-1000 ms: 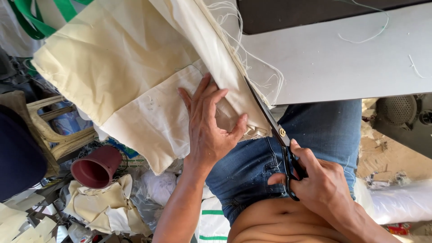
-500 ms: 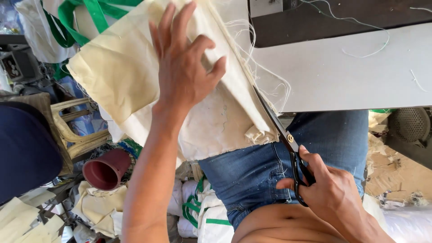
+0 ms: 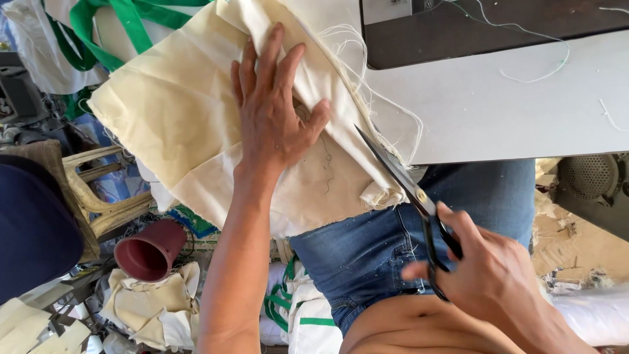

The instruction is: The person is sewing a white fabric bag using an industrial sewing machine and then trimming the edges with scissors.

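Head view: the left hand (image 3: pixel 275 118) has slid lower, fingers spread flat on the cloth (image 3: pixel 177 118). At 4 o'clock, the right hand (image 3: pixel 491 275) still grips the scissors (image 3: pixel 409 187).

Left hand (image 3: pixel 272 115) flat on the cream cloth (image 3: pixel 177 118), right hand (image 3: pixel 491 278) gripping scissors (image 3: pixel 406 190), blades at the frayed edge.

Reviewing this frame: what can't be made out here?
- Cloth under the left hand: head view, covered by the palm.
- Scissors handles: wrapped by the right hand.
- Blade tips: whether they bite the cloth's frayed edge is unclear; folds hide them.
- Sewing table: cut off by the top edge.
- Maroon cup: inside in shadow.
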